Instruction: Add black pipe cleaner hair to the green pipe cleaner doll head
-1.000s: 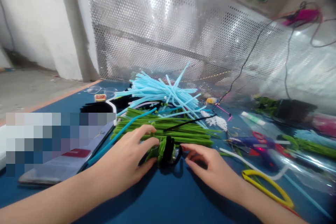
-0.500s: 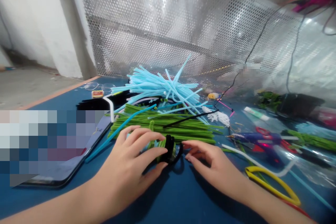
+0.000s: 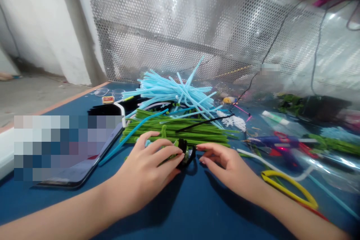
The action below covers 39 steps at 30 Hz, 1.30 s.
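Where blue tabletop [image 3: 42, 198] meets perforated screen [image 3: 180, 18]

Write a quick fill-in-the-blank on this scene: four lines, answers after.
1. The ____ hand's fingers curl over the small twisted green-and-black pipe-cleaner piece, with the other hand beside it.
2. Behind the long green pipe-cleaner stack lies a heap of pipe cleaners coloured pale ____.
3. One ____ pipe cleaner lies across that stack.
4. The curved loop at lower right is ____.

Answers: left; blue; black; yellow.
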### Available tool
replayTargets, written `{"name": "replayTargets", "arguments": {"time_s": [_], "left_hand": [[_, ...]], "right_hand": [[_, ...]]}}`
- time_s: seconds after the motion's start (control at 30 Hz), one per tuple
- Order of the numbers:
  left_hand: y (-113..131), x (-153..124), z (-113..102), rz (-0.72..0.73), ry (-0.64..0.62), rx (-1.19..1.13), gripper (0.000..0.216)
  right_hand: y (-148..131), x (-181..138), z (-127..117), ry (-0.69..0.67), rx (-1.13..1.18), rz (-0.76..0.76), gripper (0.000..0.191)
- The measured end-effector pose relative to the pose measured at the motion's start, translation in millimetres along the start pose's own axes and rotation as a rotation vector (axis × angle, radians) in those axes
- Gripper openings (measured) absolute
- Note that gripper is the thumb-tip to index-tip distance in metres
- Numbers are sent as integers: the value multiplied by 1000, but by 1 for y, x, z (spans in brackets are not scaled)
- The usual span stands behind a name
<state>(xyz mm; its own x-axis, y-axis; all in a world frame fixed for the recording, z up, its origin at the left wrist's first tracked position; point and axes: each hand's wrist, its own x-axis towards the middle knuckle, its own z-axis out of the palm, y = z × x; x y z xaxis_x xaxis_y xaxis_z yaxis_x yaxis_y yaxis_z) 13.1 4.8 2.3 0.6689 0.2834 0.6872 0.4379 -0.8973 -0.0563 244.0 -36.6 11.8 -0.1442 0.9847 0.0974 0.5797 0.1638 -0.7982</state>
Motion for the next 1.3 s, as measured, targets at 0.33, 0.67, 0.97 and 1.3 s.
{"name": "replayTargets", "arguments": {"time_s": [0.33,0.67,0.97,1.3], "left_hand": [[-3,0,1,-54,78,-91,14],[-20,78,-45,-467,20,-162,15],[-51,150,-60,-269,-197,-51,25],[-19,192,-71,-200,-284,-738,16]], "right_hand": [[-1,0,-1,33,-3,-2,27],[-2,2,-3,55,12,1,26],[0,4,-9,97,17,-20,27],[-42,9,-33,-141,204,-150,39]]}}
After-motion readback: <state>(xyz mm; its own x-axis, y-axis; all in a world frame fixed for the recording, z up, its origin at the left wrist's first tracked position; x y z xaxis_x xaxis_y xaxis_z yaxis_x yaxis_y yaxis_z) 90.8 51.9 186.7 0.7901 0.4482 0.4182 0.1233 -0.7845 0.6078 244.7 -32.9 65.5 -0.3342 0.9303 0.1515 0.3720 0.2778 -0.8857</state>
